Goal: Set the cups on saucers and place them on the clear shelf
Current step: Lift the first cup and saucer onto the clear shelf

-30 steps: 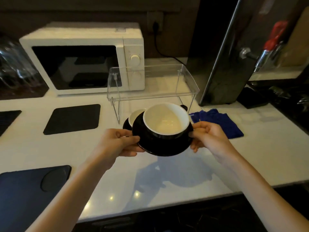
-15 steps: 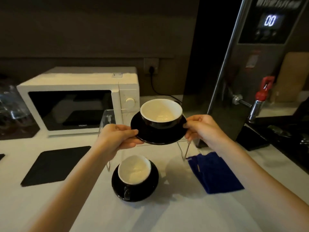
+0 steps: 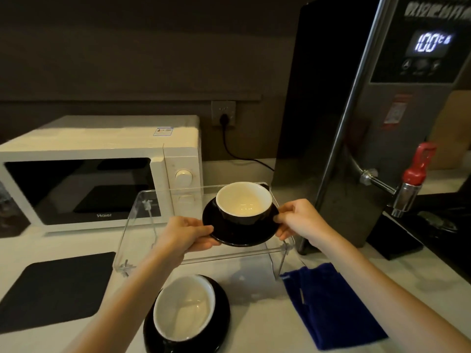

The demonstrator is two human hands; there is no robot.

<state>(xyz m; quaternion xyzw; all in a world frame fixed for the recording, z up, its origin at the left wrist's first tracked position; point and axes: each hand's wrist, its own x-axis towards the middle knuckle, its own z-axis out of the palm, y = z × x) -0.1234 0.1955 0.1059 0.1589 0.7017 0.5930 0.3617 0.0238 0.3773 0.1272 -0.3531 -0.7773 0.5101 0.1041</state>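
The white stone-look counter [image 3: 76, 245] carries, from largest down, a tall dark steel hot-water dispenser [image 3: 382, 128] at the right rear, its display reading 100, and a white microwave oven [image 3: 102, 171] at the left rear. Between them stands the clear acrylic shelf [image 3: 142, 225], a low bridge-shaped stand on bolted side panels.

Change noted: a second ago the black saucer [image 3: 239, 233] with its black cup with a cream interior [image 3: 243, 202] was held low over the counter, in front of the shelf. It has since been raised and carried forward, and is now over the right half of the shelf top. Whether the saucer already rests on the acrylic or is just above it cannot be told; the clear surface gives no contact line.

Hands: the left hand [image 3: 183, 238] pinches the saucer's left rim, thumb on top and fingers curled beneath. The right hand [image 3: 298, 220] grips the right rim the same way. Both are closed on the saucer, neither on the cup. The cup sits upright and centred.

A second black cup on a black saucer [image 3: 186, 314] stands on the counter just in front of the shelf, under the left forearm. A folded blue cloth [image 3: 331, 307] lies to its right and a black mat [image 3: 56, 289] to its left.

Assessment: the first set appears to be in the final stage of placement. The second set is assembled but not yet shelved, and the shelf's left half looks free to take it.
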